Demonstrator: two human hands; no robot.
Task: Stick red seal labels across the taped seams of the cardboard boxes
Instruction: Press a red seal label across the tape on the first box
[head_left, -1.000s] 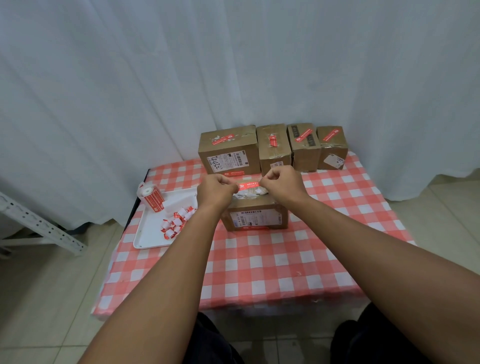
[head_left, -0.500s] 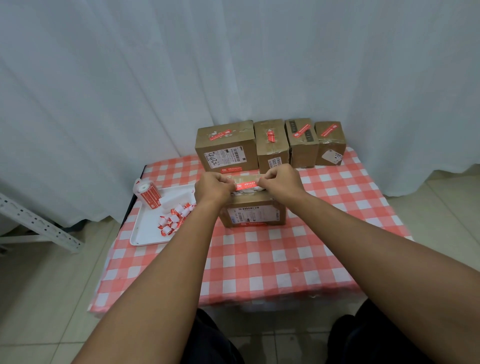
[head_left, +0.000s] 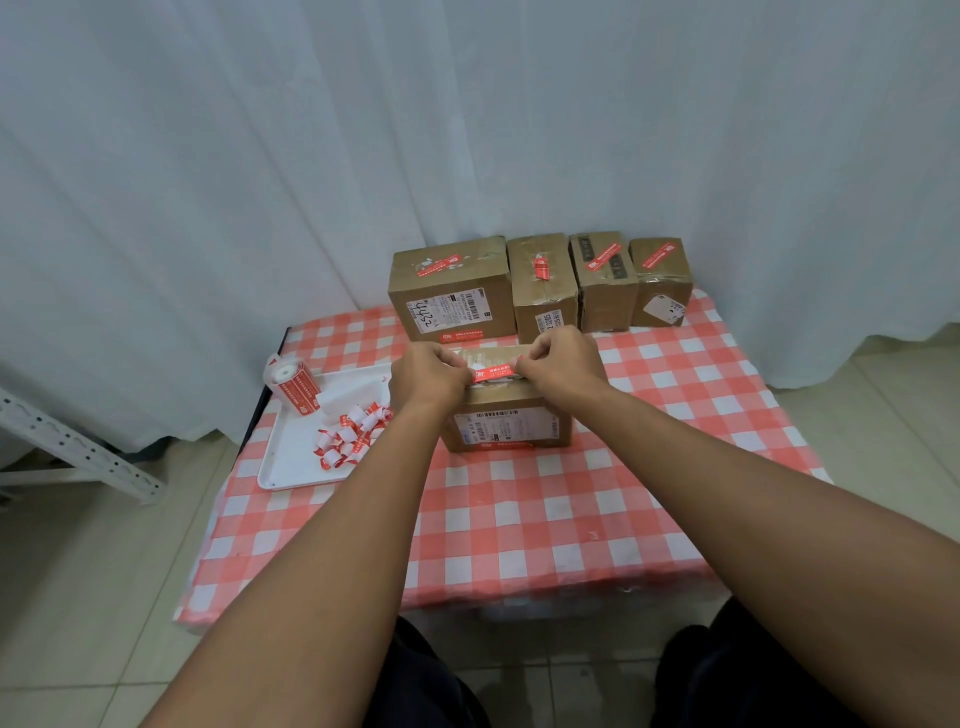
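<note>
Both grips pinch the red label (head_left: 493, 372) taut btwn left hand (head_left: 427, 375) & right hand (head_left: 560, 360); lower flat across box (head_left: 506, 415) seam beneath, then press outward.

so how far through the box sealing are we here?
Done: the four back-row boxes each show a red label on top. In hand: left hand and right hand pinch the ends of a red seal label over the front box. Left: pressing it down; no other unsealed boxes visible.
</note>
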